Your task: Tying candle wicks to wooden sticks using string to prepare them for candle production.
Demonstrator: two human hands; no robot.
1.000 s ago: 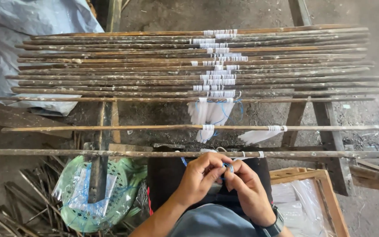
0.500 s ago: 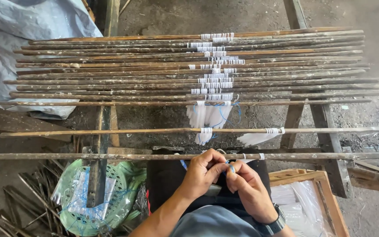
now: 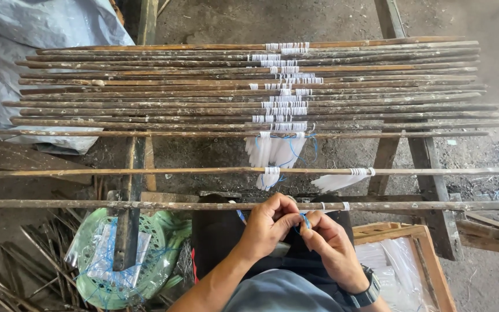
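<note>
Fingertips of the left hand (image 3: 267, 226) and right hand (image 3: 327, 242) meet just below the nearest stick (image 3: 145, 204), pinched together on a thin blue string (image 3: 305, 218) that loops between them. Left of the hands, a green basket (image 3: 163, 254) lies partly behind a wooden post (image 3: 127, 231). Right, a wooden box (image 3: 428, 254) is cut off. How the string runs inside the fingers is hidden.
</note>
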